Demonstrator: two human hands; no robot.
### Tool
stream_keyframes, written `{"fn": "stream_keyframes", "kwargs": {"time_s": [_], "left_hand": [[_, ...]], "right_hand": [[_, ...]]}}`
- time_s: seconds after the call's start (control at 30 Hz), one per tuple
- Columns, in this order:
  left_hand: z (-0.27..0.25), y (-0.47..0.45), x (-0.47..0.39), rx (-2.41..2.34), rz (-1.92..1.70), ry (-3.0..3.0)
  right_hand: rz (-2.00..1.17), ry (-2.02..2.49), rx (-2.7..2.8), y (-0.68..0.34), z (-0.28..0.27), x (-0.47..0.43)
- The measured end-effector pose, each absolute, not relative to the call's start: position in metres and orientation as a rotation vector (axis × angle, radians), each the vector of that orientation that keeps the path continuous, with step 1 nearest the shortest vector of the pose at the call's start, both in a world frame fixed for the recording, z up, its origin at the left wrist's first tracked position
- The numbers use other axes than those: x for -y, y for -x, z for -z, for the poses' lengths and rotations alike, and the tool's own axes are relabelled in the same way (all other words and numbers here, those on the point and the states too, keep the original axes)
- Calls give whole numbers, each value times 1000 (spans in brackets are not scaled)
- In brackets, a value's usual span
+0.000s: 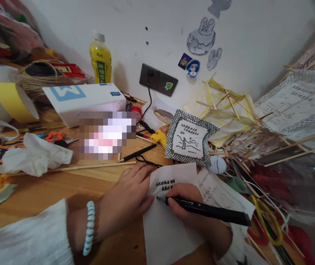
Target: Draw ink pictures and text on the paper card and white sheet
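My right hand [187, 206] grips a black marker [212, 211], its tip touching a white sheet of paper [163, 235] just below two short lines of black handwriting [165, 183]. Flat on the table and the paper's left edge lies my left hand [126, 198], fingers stretched out and holding nothing. A coiled pale-blue band [89, 228] circles the left wrist. Behind the sheet, a finished-looking drawing with a dark lattice border [189, 138] leans up, carrying writing and wavy lines. A second drawn sheet [218, 195] lies partly under the white paper.
A slim black pen [136, 153] and thin wooden sticks lie beyond my hands. At the left are crumpled tissue [35, 154], yellow tape [16, 101] and a white box [85, 99] before a yellow drink bottle [101, 59]. Scissors [268, 221] and a white mouse [217, 164] sit at right.
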State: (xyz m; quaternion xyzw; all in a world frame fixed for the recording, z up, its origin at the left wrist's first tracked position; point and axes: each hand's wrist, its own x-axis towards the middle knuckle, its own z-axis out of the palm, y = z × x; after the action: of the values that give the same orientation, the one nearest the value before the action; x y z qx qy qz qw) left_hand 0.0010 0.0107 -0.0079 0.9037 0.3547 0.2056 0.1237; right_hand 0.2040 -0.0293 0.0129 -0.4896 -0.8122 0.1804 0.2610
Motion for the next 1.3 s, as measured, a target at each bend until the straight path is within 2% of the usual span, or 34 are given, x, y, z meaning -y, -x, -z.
{"fn": "stream_keyframes", "kwargs": {"time_s": [0.37, 1.3], "left_hand": [[7, -1, -11, -1013, -600, -2686], [6, -1, -11, -1023, -583, -2714]], "right_hand": [[-604, 1295, 2166, -205, -15, 29], [-553, 1346, 2074, -207, -6, 26]]}}
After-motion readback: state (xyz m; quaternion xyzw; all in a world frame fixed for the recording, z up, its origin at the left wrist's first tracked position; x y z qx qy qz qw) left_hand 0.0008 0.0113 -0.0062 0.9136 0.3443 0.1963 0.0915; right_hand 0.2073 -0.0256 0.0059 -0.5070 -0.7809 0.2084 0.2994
